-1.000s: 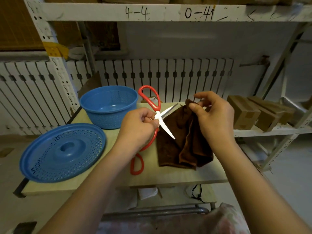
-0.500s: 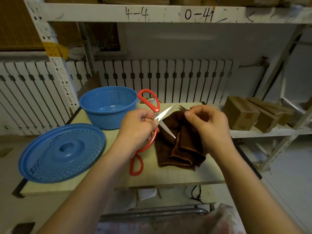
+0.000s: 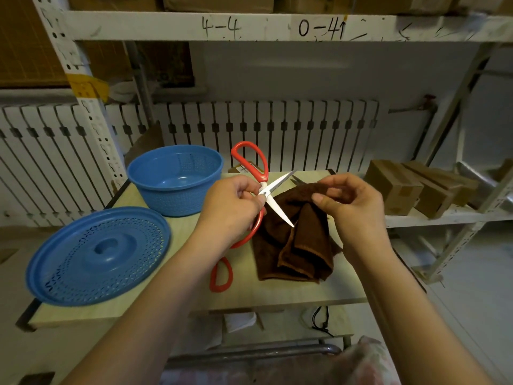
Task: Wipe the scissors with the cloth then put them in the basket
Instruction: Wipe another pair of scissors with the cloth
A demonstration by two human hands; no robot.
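Red-handled scissors point(image 3: 270, 191) with steel blades spread wide hang above the table, gripped near the pivot by my left hand point(image 3: 230, 209). One handle loop points up and back; the other is partly hidden behind my hand. A brown cloth point(image 3: 301, 245) lies folded on the table, its top edge lifted and pinched by my right hand point(image 3: 351, 207), just right of the lower blade tip. The blue basket point(image 3: 175, 179) stands at the back left of the table, nothing visible in it.
A round blue perforated lid point(image 3: 97, 254) lies on the table's front left. A second red handle loop point(image 3: 220, 275) rests on the table by the cloth. Cardboard boxes point(image 3: 394, 187) sit on a shelf to the right. A white slatted radiator cover point(image 3: 277, 126) runs behind the wooden table point(image 3: 249, 295).
My right hand has lowered and come in toward the scissors with the cloth's edge. The left hand stays in place holding the spread scissors.
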